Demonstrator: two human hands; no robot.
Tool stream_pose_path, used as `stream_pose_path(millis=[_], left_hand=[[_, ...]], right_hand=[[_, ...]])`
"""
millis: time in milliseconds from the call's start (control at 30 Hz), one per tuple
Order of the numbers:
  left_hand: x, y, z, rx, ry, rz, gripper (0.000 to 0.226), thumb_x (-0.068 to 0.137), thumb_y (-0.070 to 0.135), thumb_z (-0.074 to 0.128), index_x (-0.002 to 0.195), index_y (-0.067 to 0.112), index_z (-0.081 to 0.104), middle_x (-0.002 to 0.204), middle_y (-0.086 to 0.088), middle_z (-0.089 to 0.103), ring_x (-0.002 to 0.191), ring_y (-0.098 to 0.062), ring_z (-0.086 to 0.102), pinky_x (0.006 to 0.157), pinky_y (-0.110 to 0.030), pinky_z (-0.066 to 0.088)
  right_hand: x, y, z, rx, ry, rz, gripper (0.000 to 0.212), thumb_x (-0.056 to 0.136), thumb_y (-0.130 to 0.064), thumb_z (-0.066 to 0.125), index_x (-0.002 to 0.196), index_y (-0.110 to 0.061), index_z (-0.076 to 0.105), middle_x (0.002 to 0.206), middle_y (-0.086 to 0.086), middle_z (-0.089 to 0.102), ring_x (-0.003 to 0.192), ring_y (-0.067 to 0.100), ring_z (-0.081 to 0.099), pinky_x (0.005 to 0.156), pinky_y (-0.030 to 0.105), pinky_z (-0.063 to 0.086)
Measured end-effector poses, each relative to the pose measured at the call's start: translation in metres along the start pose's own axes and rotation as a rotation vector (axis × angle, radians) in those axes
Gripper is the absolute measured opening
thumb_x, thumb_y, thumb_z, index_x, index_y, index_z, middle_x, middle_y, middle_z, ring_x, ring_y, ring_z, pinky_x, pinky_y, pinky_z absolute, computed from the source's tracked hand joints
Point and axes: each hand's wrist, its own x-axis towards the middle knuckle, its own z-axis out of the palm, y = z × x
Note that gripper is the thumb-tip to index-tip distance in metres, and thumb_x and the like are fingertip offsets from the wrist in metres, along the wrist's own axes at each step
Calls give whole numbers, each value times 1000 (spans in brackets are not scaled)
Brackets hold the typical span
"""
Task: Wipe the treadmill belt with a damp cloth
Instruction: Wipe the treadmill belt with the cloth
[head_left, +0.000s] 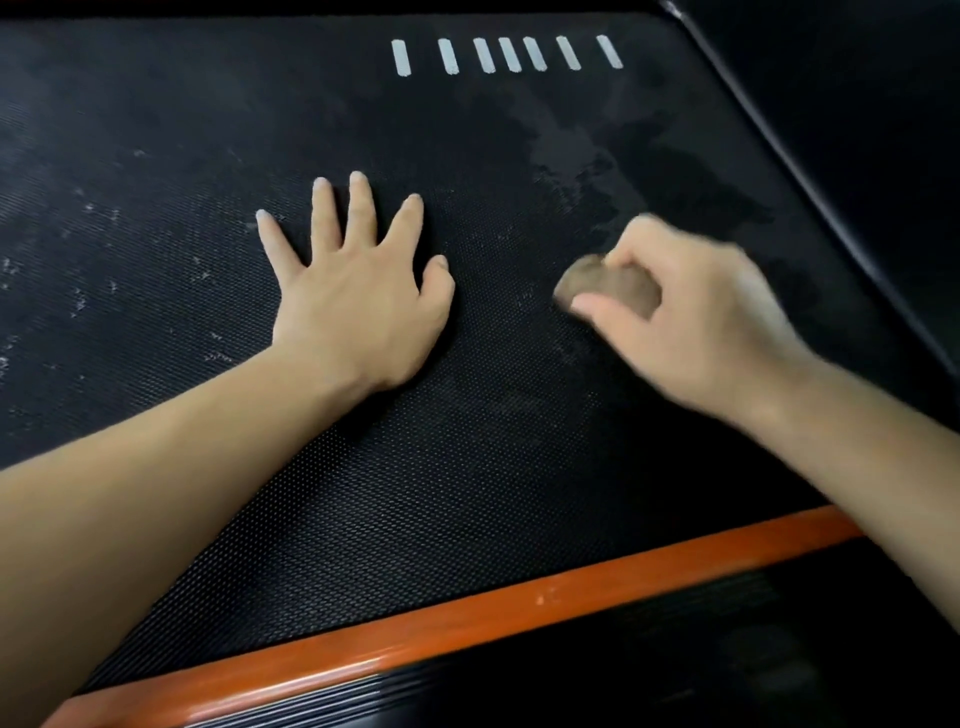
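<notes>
At far left we see pale specks (78, 296) scattered over the black, textured belt (493, 467), which fills most of the view. Just right of them, the left hand (358, 306) lies palm down on the belt, fingers straight and spread, grasping nothing; its forearm enters from the lower left corner. Beyond the fingertips, near the top edge, we note a row of seven short white bars (506, 54) printed on the belt. Right of centre lies the cloth (608, 288), a small brown wad pressed to the belt, well apart from the left hand. The right hand (696, 322) grips it, thumb below and curled fingers above, so that only the wad's left end shows; hand and cloth are blurred. Above this hand we mark darker and greyish blotches (623, 171) on the belt surface. At far right a black side rail (831, 218) borders the belt diagonally. Along the bottom, an orange strip (467, 623) runs from lower left up to the right forearm, edging the belt's near side.
</notes>
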Motion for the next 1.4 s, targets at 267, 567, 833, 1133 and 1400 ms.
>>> stream_pose_path(millis=[267,567,833,1133,1400], left_hand=[[1,-1,2,14,-5,13,66,100,57,17,161,31,12,171,-13,1,156,-36,-8,118,-71,-7],[1,-1,2,25,-7,14,69,97,59,12,161,31,10,170,-14,0,156,-37,-8,118,-71,-5],[22,-11,-12,4,-74,42,67,97,62,18,160,40,9,171,-7,-2,157,-28,-9,121,-64,-4],[51,-15,-1,10,-15,-5,74,95,69,12,162,37,4,170,-12,-9,155,-36,-15,121,-64,-10],[52,-15,-1,33,-20,9,79,90,69,4,162,36,3,171,-12,-4,156,-37,-12,121,-66,-6]], right_hand=[[60,11,4,-34,14,155,32,89,-47,67,96,-19,54,73,-12,50,81,24,56,69,36,45],[68,-5,19,15,-31,-24,32,89,-47,69,95,-19,54,74,-10,54,77,22,55,66,34,42],[74,-14,24,93,-89,-49,30,87,-45,71,91,-22,53,74,-10,56,71,12,54,64,34,43],[151,10,38,-18,45,143,29,91,-48,65,97,-24,49,80,-9,53,84,23,56,70,33,38],[196,22,42,-44,35,131,27,91,-46,65,97,-24,50,83,-7,54,88,25,56,71,32,38]])
